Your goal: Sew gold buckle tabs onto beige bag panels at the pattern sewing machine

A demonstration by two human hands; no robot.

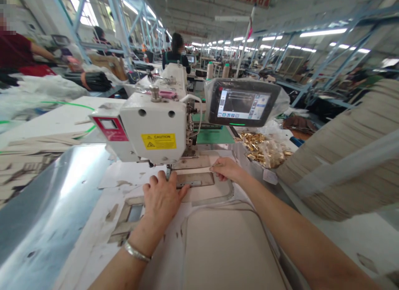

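Observation:
My left hand point(160, 198) rests flat, fingers spread, on a metal-framed sewing template point(196, 180) just below the needle area of a white programmable sewing machine point(152, 128). My right hand point(227, 169) pinches the end of a beige material strip point(193, 170) lying across the template. A large beige panel point(224, 248) lies nearer me, below both hands. The needle itself is too small to make out. A silver bangle point(137, 251) circles my left wrist.
A touch screen point(241, 103) in plastic film stands right of the machine, above a bag of gold metal fittings point(263, 151). A tall stack of beige panels point(336, 148) rises at right. A shiny sheet point(52, 190) lies at left. Co-workers point(176, 53) sit at machines beyond.

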